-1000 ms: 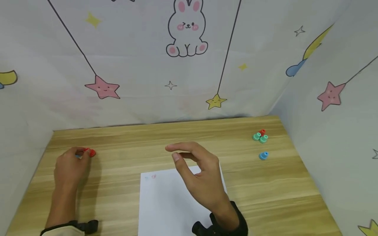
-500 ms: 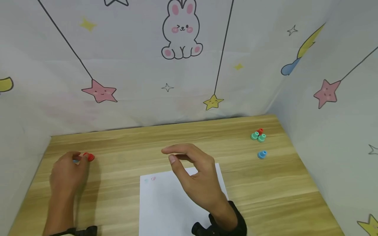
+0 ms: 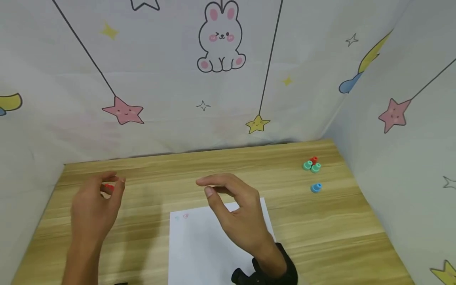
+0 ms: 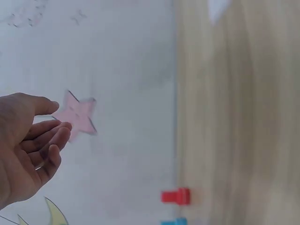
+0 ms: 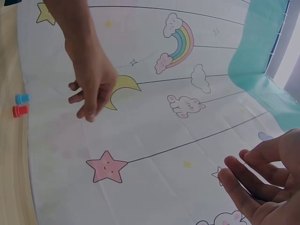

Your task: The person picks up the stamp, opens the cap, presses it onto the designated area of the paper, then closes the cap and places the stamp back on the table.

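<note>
My left hand (image 3: 94, 206) hovers above the left side of the table, its fingers loosely bent and holding nothing. Below it stands a red stamp (image 4: 176, 196), a small knobbed piece, partly hidden by the fingers in the head view. Beside that is a blue stamp (image 4: 174, 221), covered by the hand in the head view; both stamps stand upright in the right wrist view. Over the top part of a white sheet of paper (image 3: 199, 245) floats my right hand (image 3: 240, 213), fingers gently curved, thumb apart from them, nothing between. Two faint small prints (image 3: 185, 216) mark the paper's upper left corner.
At the far right of the wooden table (image 3: 320, 237), a red piece (image 3: 314, 160) and two green pieces (image 3: 315, 168) cluster together. A separate blue piece (image 3: 316, 188) stands just nearer. A patterned cloth wall (image 3: 171, 126) borders the table's back and sides.
My left hand has come away from the red and blue stamps, lifting and shifting to the right with nothing in it. The right hand keeps its place.
</note>
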{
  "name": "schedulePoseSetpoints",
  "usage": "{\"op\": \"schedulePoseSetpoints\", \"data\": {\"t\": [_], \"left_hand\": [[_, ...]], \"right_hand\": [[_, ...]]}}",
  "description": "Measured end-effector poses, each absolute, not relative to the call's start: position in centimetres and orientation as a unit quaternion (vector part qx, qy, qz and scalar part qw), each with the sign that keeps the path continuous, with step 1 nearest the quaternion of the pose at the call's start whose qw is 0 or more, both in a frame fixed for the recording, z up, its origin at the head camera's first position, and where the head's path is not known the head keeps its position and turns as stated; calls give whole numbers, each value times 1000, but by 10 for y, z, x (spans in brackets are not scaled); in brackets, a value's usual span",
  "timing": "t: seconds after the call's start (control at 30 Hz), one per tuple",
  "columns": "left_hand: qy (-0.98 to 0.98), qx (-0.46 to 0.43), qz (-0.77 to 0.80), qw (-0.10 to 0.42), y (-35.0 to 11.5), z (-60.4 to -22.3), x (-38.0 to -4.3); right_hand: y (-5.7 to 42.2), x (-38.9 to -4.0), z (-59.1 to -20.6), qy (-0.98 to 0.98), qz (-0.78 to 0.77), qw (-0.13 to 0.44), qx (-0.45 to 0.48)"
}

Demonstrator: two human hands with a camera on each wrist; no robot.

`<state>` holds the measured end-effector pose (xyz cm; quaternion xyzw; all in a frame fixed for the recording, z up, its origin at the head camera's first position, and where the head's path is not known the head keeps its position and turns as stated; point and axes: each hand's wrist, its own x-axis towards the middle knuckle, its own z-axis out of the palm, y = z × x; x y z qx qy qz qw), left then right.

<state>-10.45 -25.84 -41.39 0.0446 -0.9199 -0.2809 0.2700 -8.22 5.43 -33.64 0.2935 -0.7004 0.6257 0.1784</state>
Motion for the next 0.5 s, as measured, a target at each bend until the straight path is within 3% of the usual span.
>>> {"op": "schedulePoseSetpoints", "data": {"t": [0.17, 0.5], "left_hand": [[-859, -35, -359, 364, -220, -391, -91], [-775, -109, -452, 428, -147, -350, -69]], "right_hand": [[54, -81, -335, -703, 627, 171, 289], [50, -75, -319, -706, 625, 170, 288]]}}
